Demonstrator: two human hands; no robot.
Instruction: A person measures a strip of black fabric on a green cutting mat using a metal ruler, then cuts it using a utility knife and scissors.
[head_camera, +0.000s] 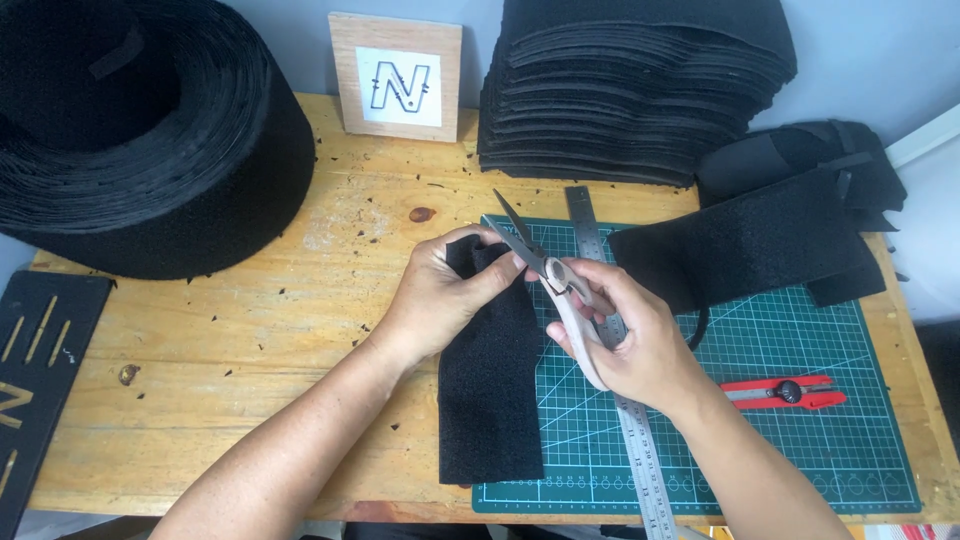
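Seen from above, a person's two bare hands work at a pale wooden workbench (260, 330) speckled with tiny black scraps. Closed in a pinch, the left hand (435, 295) grips the top end of a long black strip of fuzzy fabric (490, 400), thumb over the strip's upper edge; the strip runs down toward the near edge of the bench, lying partly on the wood and partly over the left border of a green gridded cutting mat (800, 440). Wrapped around pale handles, the right hand (640, 350) holds a pair of scissors (550, 275) whose dark blades stand slightly apart and point up and left, right at the corner of the strip beside the left thumb. A steel ruler (635, 440) lies lengthwise on the mat, passing under the right hand. To the right on the mat rests a red utility knife (785, 392), well apart from both hands. More black fabric pieces (760, 240) lie across the mat's upper right. At the back stands a tall stack of black cut sheets (630, 90), a large roll of black fabric (140, 140) sits at the back left, and between them leans a small wooden-framed sign (397, 75). A black board with thin wooden strips (40, 350) sits at the left edge.
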